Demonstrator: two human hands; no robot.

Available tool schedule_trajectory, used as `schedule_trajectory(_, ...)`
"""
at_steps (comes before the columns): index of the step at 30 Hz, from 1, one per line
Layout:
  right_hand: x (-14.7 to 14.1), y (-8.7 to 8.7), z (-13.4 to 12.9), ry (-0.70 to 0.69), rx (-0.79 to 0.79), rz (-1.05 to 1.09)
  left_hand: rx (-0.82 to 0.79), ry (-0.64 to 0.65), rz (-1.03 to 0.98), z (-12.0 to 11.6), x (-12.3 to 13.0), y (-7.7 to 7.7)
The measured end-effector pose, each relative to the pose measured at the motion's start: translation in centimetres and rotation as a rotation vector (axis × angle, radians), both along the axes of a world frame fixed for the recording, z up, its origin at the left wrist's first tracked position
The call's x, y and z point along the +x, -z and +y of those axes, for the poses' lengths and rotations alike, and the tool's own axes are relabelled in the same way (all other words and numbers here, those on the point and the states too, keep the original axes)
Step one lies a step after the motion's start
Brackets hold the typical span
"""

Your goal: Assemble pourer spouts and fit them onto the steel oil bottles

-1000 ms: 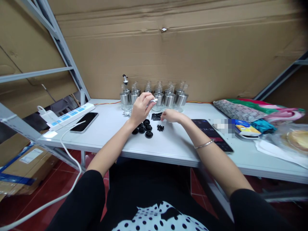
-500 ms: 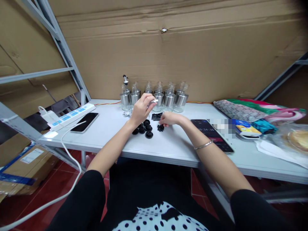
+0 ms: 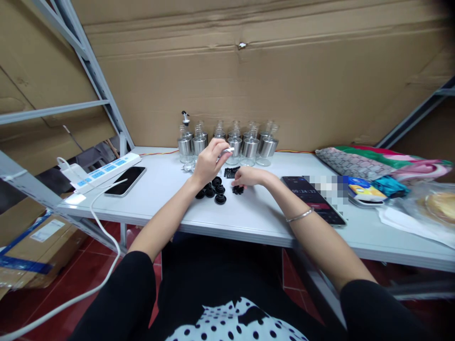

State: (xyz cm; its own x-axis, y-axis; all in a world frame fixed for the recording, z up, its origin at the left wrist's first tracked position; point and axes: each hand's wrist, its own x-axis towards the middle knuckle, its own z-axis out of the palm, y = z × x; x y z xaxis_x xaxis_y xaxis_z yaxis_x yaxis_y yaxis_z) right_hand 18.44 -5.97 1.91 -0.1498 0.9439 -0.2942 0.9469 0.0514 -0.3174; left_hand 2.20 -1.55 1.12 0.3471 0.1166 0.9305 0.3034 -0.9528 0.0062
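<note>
My left hand (image 3: 209, 160) is raised above the table, its fingers closed around a small silvery piece (image 3: 227, 150). Just over a little heap of small black parts (image 3: 238, 190) is my right hand (image 3: 248, 176), fingertips pinched; whatever may be between them is too small to make out. Behind that hand lies a group of small black pieces in rows (image 3: 231, 172). Several round black stoppers (image 3: 220, 199) rest below my left hand. Clear and silvery pieces (image 3: 187, 167) lie left of my left hand, partly hidden by it.
Several glass bottles with metal sleeves (image 3: 250, 148) stand along the back. A power strip (image 3: 106, 171) and a phone (image 3: 126, 181) are at the left. Another phone (image 3: 314, 201), fabric (image 3: 384, 163) and a plastic-wrapped item (image 3: 439, 203) lie at the right.
My right hand has shifted very slightly left over the small black heap. My left hand stays nearly in place with the silvery piece.
</note>
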Motion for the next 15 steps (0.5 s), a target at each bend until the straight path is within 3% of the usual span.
schedule_trajectory(15,0.25,-0.49,-0.26,-0.013,-0.057,-0.105,-0.011,0.012,0.002,-0.04,-0.01,0.02)
